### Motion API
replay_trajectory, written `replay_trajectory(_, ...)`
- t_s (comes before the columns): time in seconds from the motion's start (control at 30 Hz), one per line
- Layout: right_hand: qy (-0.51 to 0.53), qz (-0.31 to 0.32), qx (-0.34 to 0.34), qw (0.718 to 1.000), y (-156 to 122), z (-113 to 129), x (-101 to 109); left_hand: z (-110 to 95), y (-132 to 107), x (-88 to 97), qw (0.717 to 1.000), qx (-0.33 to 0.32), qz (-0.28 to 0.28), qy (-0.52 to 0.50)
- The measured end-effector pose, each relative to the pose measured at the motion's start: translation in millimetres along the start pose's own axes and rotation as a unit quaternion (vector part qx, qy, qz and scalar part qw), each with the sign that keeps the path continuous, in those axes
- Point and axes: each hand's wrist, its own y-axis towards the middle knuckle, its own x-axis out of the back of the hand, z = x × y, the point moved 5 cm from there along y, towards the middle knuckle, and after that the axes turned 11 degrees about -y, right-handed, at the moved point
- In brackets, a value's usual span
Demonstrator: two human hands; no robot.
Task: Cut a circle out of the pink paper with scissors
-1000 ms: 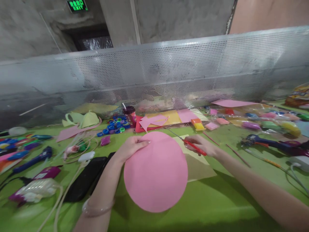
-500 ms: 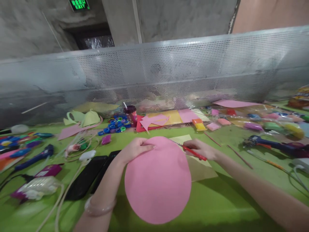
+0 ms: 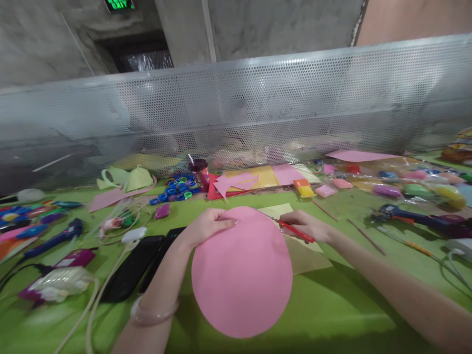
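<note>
A large, roughly round sheet of pink paper (image 3: 242,278) is held up in front of me. Its upper left edge is pinched by my left hand (image 3: 208,227), thumb on the near face and the other fingers behind. My right hand (image 3: 304,225) grips the red handles of a pair of scissors (image 3: 296,232), beside the paper's upper right edge. The metal blades point left towards the top of the paper; their tips are hard to make out there. Pale yellow paper (image 3: 309,260) lies on the table behind the pink sheet and under my right hand.
Two black phones (image 3: 129,268) lie left of my forearm, with a white cable across the table. Blue bottle caps (image 3: 177,189), a dark cup (image 3: 200,175) and coloured paper (image 3: 258,177) line the back. Hot glue guns (image 3: 416,221) and clay packs lie right, before a perforated metal screen (image 3: 236,113).
Both hands, the pink sheet and the scissors keep nearly the same places. The whole view has shifted very slightly.
</note>
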Motion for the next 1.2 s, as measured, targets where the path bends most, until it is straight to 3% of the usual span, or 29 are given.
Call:
replay_trajectory(0.3,0.035,-0.04,-0.03,0.998,-2,-6,9,7,4,6.8,0.998,0.014,-0.015,-0.059)
replay_trajectory(0.53,0.086,-0.098,-0.049,0.99,-6,-17,23,20,12,23.6,0.998,0.036,-0.059,0.007)
replay_trajectory(0.73,0.113,-0.147,-0.05,0.981,-5,-20,26,15,16,38.4,0.973,-0.111,-0.194,-0.064)
replay_trajectory(0.83,0.119,-0.158,-0.053,0.979,-4,-19,24,9,13,39.9,0.957,-0.157,-0.239,-0.041)
replay_trajectory(1.2,0.137,-0.183,-0.075,0.971,-2,-22,19,1,9,39.0,0.947,-0.179,-0.265,0.012)
